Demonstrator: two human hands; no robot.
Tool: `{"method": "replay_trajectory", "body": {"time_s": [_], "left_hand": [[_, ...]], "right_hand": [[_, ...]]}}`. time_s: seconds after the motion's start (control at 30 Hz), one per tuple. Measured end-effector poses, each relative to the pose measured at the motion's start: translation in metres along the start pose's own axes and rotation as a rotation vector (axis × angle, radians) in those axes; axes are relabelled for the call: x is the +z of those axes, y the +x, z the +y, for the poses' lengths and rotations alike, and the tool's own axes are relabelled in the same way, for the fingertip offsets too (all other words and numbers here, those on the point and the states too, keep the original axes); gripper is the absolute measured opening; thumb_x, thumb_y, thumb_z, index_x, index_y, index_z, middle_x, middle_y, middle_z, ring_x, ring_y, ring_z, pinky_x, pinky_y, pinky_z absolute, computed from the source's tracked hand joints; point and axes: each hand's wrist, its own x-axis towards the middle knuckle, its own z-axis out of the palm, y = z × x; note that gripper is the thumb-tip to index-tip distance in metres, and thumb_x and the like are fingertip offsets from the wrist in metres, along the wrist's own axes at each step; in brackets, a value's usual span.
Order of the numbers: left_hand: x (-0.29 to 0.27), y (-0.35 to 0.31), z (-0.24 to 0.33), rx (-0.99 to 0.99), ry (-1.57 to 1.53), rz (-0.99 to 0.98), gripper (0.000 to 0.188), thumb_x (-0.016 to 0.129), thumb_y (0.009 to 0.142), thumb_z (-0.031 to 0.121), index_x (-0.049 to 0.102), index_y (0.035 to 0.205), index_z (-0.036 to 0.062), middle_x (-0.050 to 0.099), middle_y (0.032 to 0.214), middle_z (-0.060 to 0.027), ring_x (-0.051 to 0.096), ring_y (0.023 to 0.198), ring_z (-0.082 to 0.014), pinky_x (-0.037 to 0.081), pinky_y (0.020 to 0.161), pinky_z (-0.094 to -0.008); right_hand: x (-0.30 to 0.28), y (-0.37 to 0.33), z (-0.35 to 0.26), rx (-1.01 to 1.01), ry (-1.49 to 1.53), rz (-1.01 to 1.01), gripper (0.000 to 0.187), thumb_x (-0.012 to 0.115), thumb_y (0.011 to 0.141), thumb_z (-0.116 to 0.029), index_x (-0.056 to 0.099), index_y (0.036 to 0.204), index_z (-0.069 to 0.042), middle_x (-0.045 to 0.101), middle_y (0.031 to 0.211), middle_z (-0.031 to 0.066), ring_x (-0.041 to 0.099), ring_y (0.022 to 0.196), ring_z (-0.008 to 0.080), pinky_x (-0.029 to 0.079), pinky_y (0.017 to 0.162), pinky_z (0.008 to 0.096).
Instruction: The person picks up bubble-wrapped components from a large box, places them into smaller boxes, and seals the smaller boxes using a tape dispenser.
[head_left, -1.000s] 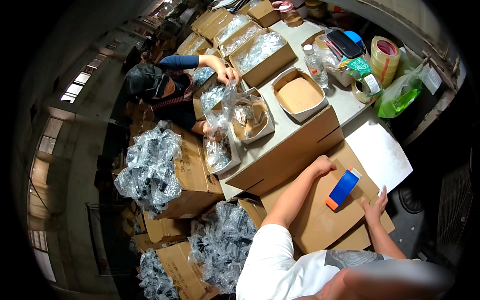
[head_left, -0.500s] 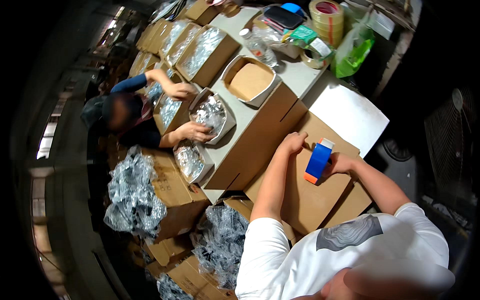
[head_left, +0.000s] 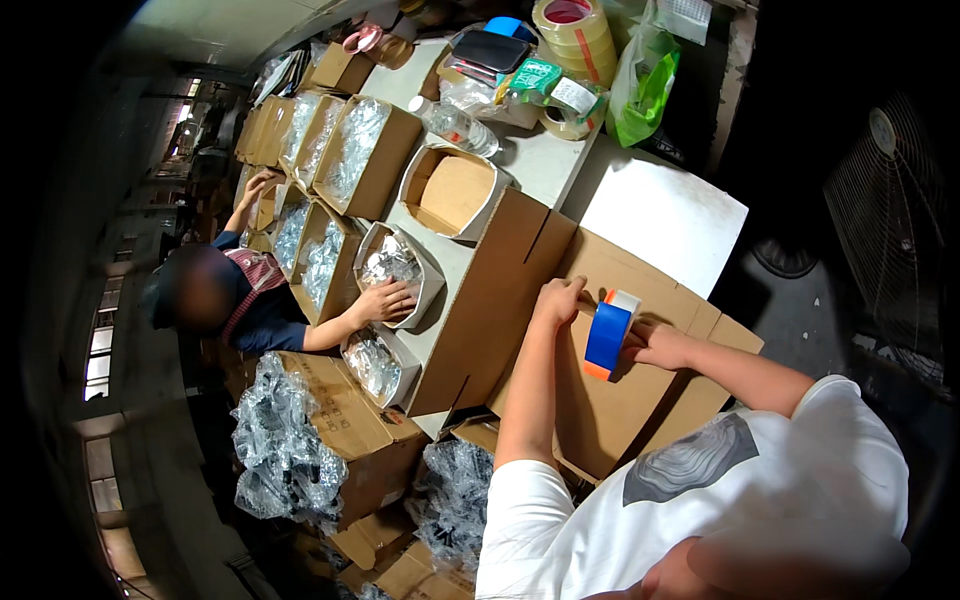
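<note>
A blue and orange tape dispenser [head_left: 606, 340] is gripped by my right hand [head_left: 655, 343], just above the brown cardboard box [head_left: 610, 420] in front of me. My left hand [head_left: 562, 300] lies at the far left part of this box, close beside the dispenser. Its fingers are bent together, and what they hold, if anything, is too small to make out. A tall cardboard flap [head_left: 490, 300] stands upright to the left of my left arm.
Across the table [head_left: 520, 150], a co-worker's hand [head_left: 385, 300] touches a white-lined box of clear-wrapped things [head_left: 390, 260]. Open boxes [head_left: 355, 150], a bottle [head_left: 455, 125] and tape rolls [head_left: 575, 40] stand beyond. Bubble wrap [head_left: 285, 440] heaps at left; a fan [head_left: 890, 220] stands right.
The view has shifted. My right hand has brought the dispenser closer to my left hand. One of the co-worker's hands has left the white-lined box and reached toward the farther boxes.
</note>
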Motion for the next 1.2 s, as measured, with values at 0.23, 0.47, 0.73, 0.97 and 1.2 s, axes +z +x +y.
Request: {"method": "replay_trajectory", "body": {"time_s": [0.23,0.47,0.73,0.97,1.2], "left_hand": [[-0.001,-0.036,0.018,0.441,0.464,0.014,0.037,0.047,0.085,0.036,0.069,0.077,0.0075,0.065,0.076,-0.0167,0.061,0.077,-0.0357,0.049,0.072,-0.0441],[0.002,-0.034,0.022,0.389,0.551,-0.001,0.04,0.043,0.087,0.039,0.069,0.082,0.0089,0.066,0.081,-0.0146,0.062,0.083,-0.0338,0.049,0.076,-0.0433],[0.001,-0.039,0.025,0.379,0.34,0.048,0.044,0.053,0.087,0.039,0.052,0.122,0.0112,0.047,0.131,-0.0097,0.057,0.102,-0.0331,0.047,0.085,-0.0436],[0.009,-0.043,0.033,0.608,0.335,0.363,0.036,0.057,0.083,0.031,0.058,0.113,0.0105,0.053,0.122,-0.0076,0.058,0.1,-0.0278,0.041,0.093,-0.0427],[0.023,-0.046,0.006,0.795,0.463,0.333,0.011,0.055,0.074,0.018,0.064,0.071,0.013,0.063,0.074,-0.0001,0.06,0.082,-0.0163,0.032,0.097,-0.0436]], "right_hand": [[-0.039,0.012,0.002,0.33,0.27,-0.39,0.056,0.049,0.086,-0.053,0.057,0.115,-0.006,0.06,0.108,0.0191,0.057,0.099,0.0331,0.045,0.083,0.0408],[-0.058,0.018,0.012,0.643,-0.166,0.092,0.039,0.061,0.078,-0.031,0.056,0.104,-0.002,0.055,0.106,0.0229,0.053,0.103,0.0357,0.044,0.087,0.0413],[-0.045,0.019,0.008,0.672,-0.347,0.172,0.052,0.068,0.07,-0.03,0.051,0.109,0.001,0.051,0.109,0.023,0.053,0.099,0.0391,0.045,0.085,0.0423],[-0.066,0.033,0.008,0.632,0.126,-0.256,0.039,0.063,0.079,-0.03,0.057,0.104,-0.001,0.057,0.102,0.0144,0.056,0.091,0.0246,0.046,0.081,0.0367],[-0.058,0.0,0.008,0.505,0.847,-0.378,0.024,0.049,0.089,-0.017,0.057,0.107,-0.004,0.062,0.098,0.0073,0.058,0.09,0.0144,0.046,0.081,0.0293]]}}
